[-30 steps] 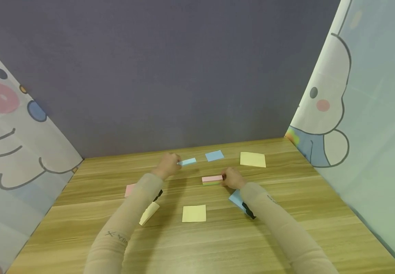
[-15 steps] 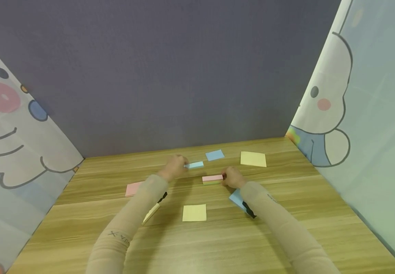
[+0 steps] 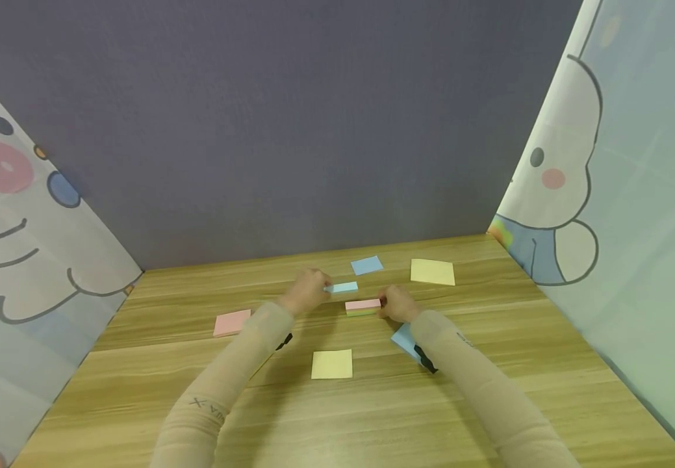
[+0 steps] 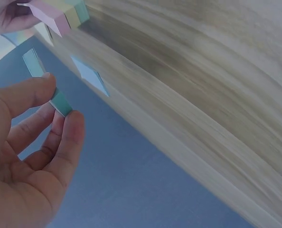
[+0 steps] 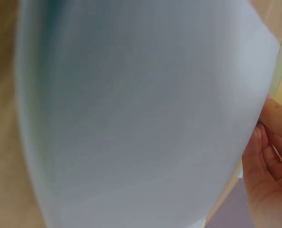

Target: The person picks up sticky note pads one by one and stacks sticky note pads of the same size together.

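Note:
In the head view, my left hand (image 3: 308, 291) is above the table, left of centre. Between thumb and fingertips it pinches a narrow light-blue sticky note pad (image 4: 33, 62), whose free end points right. Just below and to the right is a stack of narrow sticky note pads (image 3: 363, 305), pink on top with yellow and green beneath. My right hand (image 3: 398, 304) grips the stack's right end with thumb and fingers. The blue pad is apart from the stack. A pale blurred sheet (image 5: 145, 118) hides most of the right wrist view.
On the wooden table (image 3: 489, 338) lie a blue pad (image 3: 366, 265), a large yellow pad (image 3: 433, 272), a yellow pad (image 3: 332, 364) and a pink pad (image 3: 232, 323). Another blue pad (image 3: 405, 339) is partly under the right forearm. A dark panel (image 3: 314, 130) stands behind.
My left hand has moved right and slightly nearer with the light-blue sticky note pad, closer to the stack. The right hand and the stack stay where they were.

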The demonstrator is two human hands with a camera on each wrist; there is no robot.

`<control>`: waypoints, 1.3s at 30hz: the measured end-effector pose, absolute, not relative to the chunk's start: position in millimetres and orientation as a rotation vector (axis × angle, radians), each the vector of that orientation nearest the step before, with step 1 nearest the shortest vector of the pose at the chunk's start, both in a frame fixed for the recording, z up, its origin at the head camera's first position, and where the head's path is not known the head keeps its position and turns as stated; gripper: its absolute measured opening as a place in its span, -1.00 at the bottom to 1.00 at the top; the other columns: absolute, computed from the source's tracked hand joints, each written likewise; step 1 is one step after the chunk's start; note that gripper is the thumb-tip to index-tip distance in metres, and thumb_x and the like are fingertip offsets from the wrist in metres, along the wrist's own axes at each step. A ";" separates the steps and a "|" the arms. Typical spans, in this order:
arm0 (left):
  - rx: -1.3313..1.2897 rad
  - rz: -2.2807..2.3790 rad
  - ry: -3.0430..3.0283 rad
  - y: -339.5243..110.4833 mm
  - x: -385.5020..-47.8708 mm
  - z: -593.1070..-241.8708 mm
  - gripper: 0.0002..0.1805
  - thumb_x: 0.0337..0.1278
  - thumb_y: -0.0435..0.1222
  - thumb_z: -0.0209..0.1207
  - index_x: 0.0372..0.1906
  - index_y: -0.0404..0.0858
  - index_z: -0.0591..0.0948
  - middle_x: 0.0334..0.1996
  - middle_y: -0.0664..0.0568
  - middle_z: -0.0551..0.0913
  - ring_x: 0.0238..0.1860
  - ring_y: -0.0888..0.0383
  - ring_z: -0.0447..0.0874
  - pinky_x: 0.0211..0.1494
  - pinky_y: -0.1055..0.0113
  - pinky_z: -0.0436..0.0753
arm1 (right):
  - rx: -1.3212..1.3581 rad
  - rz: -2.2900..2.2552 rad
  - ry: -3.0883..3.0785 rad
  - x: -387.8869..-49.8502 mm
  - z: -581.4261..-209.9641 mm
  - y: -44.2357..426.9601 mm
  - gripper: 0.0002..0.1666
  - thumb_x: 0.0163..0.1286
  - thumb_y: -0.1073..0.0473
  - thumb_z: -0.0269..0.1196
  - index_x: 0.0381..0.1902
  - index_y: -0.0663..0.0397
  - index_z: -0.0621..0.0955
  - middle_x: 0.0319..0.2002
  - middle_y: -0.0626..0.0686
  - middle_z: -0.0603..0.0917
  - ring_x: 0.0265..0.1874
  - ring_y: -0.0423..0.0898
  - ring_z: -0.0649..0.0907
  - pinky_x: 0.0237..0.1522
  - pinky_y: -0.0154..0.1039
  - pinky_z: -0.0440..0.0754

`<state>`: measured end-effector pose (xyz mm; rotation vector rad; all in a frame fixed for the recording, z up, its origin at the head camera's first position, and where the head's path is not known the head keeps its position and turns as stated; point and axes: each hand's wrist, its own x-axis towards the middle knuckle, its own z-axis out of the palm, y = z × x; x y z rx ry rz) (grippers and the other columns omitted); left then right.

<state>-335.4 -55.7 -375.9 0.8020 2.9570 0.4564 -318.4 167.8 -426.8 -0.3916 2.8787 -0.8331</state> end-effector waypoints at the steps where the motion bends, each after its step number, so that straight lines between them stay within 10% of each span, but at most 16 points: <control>1: 0.812 0.453 2.957 -54.4 -335.4 -376.7 -0.76 0.08 -0.37 0.18 -0.12 -0.35 0.64 -0.10 -0.13 0.64 -0.05 -0.02 0.59 0.01 0.21 0.59 | -0.391 -0.833 2.878 -318.3 -426.8 168.0 -0.87 0.05 0.31 0.36 -0.51 0.18 0.58 -0.51 0.01 0.54 -0.48 -0.13 0.44 -0.47 -0.35 0.41; 30: 0.847 0.503 2.836 -27.1 -325.5 -386.7 -0.77 0.13 -0.36 0.14 -0.13 -0.36 0.64 -0.09 -0.14 0.64 -0.13 0.03 0.63 -0.06 0.29 0.62 | -0.367 -0.839 2.873 -318.9 -428.7 168.7 -0.55 0.06 0.30 0.36 -0.04 0.32 0.58 -0.32 0.09 0.63 -0.34 -0.10 0.54 -0.24 -0.23 0.57; 39: 0.900 0.504 2.836 -22.3 -325.6 -390.8 -0.82 0.10 -0.39 0.16 -0.22 -0.38 0.67 -0.18 -0.14 0.66 -0.18 0.03 0.63 -0.12 0.29 0.63 | -0.397 -0.839 2.879 -318.0 -427.6 168.3 -0.87 0.06 0.31 0.36 -0.43 0.21 0.61 -0.49 0.01 0.56 -0.48 -0.13 0.44 -0.44 -0.32 0.43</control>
